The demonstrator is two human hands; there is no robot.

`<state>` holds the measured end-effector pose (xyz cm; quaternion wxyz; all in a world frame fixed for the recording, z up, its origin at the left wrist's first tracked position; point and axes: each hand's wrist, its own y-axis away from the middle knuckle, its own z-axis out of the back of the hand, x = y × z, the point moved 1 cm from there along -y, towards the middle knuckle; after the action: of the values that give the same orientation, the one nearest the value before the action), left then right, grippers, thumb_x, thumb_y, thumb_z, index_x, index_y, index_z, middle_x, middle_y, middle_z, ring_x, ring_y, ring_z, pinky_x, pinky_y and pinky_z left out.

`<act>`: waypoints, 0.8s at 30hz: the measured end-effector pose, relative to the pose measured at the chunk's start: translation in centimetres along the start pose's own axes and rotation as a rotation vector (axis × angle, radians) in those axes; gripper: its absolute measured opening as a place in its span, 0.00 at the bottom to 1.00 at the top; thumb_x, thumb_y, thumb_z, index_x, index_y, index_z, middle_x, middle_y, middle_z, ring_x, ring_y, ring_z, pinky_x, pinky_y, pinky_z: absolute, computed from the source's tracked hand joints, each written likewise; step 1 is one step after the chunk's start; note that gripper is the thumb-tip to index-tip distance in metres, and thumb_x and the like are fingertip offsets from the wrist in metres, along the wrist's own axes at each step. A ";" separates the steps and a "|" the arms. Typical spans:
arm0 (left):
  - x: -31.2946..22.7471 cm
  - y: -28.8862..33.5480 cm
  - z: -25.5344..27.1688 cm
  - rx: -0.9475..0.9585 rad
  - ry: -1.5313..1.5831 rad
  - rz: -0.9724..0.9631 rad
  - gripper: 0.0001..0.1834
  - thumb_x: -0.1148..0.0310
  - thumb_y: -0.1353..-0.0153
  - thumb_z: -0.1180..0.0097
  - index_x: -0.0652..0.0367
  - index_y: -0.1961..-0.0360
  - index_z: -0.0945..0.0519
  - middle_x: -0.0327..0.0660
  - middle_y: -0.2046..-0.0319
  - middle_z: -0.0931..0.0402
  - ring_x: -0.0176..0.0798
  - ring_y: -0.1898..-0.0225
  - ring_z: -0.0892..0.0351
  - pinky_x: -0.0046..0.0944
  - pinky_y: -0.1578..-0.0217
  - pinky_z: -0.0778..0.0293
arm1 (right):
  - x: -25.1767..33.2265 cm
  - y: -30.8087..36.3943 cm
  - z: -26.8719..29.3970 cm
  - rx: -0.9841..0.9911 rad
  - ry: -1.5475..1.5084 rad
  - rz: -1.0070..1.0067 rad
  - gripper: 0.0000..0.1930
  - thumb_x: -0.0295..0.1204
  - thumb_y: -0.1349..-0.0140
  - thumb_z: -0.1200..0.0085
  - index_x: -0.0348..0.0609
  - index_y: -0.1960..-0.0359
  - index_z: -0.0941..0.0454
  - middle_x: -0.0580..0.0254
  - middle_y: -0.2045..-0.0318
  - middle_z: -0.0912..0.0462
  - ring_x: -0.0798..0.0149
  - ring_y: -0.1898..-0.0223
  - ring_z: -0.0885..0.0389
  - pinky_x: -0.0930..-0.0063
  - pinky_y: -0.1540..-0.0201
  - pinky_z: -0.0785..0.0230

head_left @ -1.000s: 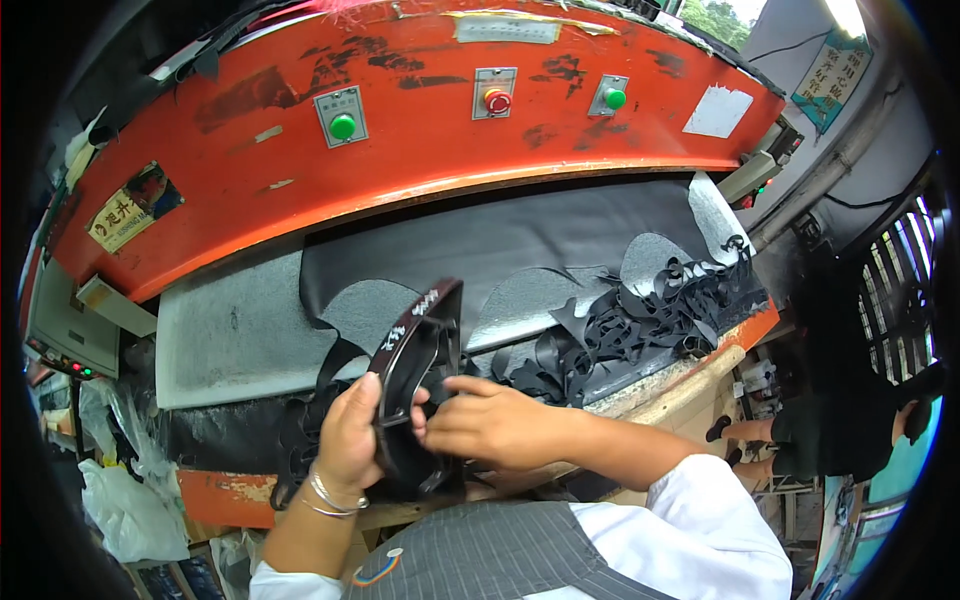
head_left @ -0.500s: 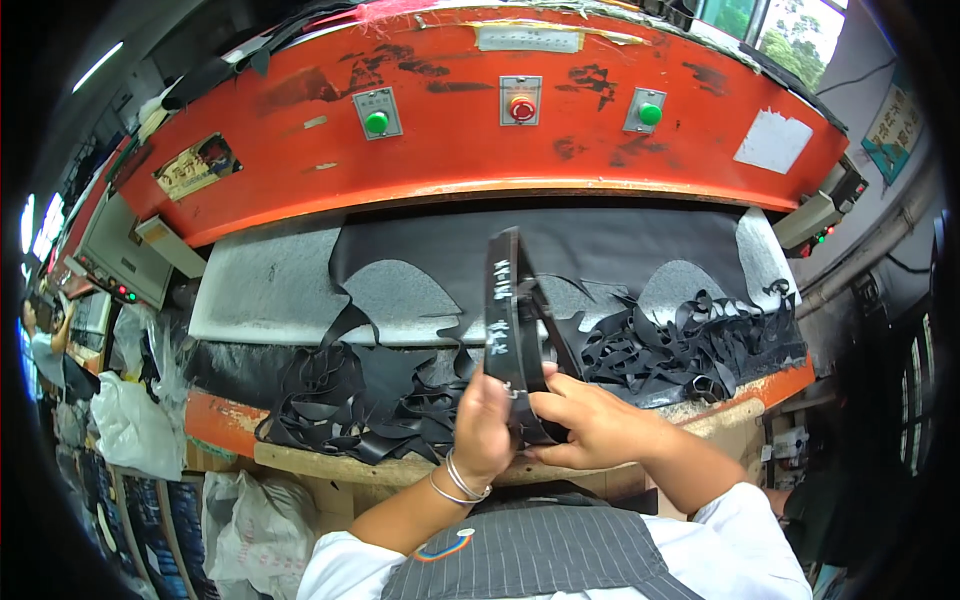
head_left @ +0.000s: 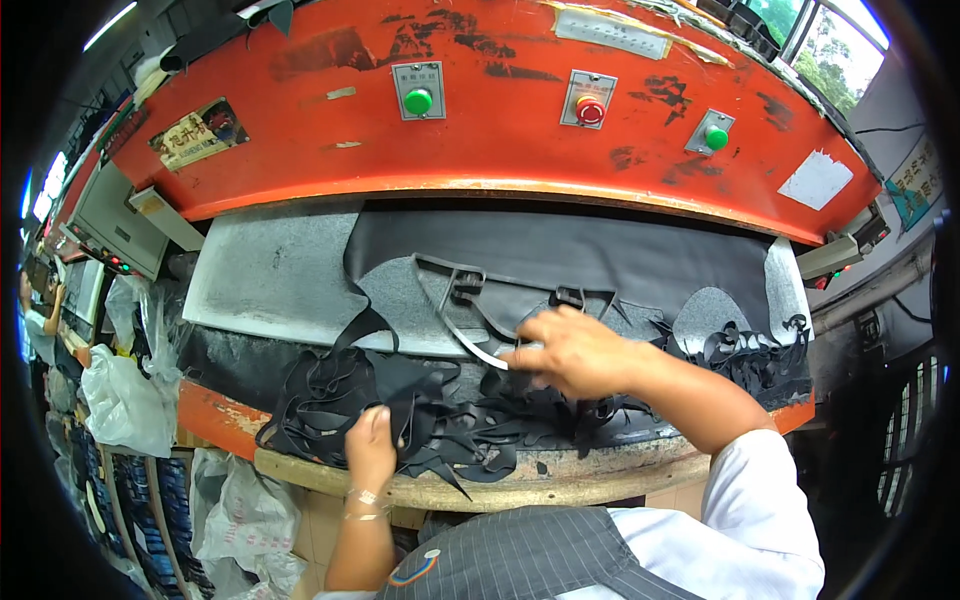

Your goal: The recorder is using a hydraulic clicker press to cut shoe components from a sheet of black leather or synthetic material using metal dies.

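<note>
A steel cutting die, a curved outline with cross braces, is over the black sheet and the pale board beneath it. My right hand is closed at its near rim, fingertips slightly blurred; the hand hides that part of the die. At the near left, my left hand closes on black scraps, thumb on top and its other fingers mostly hidden. The scraps are thin, tangled strips heaped along the near edge of the board.
An orange press beam spans the far side, carrying two green buttons and a red one. A worn wooden rail edges the bench nearest me. White plastic bags stand at the left. More scraps lie at the right.
The cutting die went from upright in both hands to lying over the sheet, with my right hand at it. My left hand let go and moved left onto the scraps. The view shifted.
</note>
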<state>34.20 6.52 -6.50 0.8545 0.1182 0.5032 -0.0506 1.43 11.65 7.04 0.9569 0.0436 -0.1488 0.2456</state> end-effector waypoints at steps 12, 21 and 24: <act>-10.9 -11.9 1.9 0.001 -0.194 -0.590 0.12 0.71 0.45 0.36 0.64 0.60 0.18 0.49 0.59 0.20 0.51 0.56 0.20 0.42 0.53 0.27 | -10.9 -3.8 -4.2 -0.014 0.176 -0.139 0.27 0.31 0.48 0.37 0.61 0.43 0.24 0.58 0.52 0.23 0.55 0.51 0.26 0.61 0.46 0.37; -10.7 -26.6 -7.8 0.260 -0.380 -0.768 0.40 0.62 0.56 0.27 0.53 0.39 0.29 0.50 0.41 0.29 0.52 0.36 0.34 0.46 0.35 0.40 | -12.0 -2.1 -6.3 -0.549 0.188 -0.591 0.47 0.38 0.67 0.23 0.60 0.37 0.30 0.39 0.33 0.45 0.35 0.34 0.43 0.48 0.33 0.49; -10.3 -27.9 -9.1 0.273 -0.428 -0.781 0.42 0.61 0.58 0.26 0.51 0.38 0.29 0.50 0.39 0.31 0.51 0.35 0.36 0.47 0.32 0.44 | -13.3 0.4 -9.4 -0.679 -0.012 -0.937 0.43 0.44 0.66 0.24 0.52 0.42 0.28 0.32 0.33 0.45 0.33 0.32 0.47 0.45 0.31 0.52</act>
<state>15.68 -18.43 -5.98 0.8328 0.0180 0.3112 -0.4574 -7.38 7.40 -5.99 0.9230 -0.2032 -0.1895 -0.2661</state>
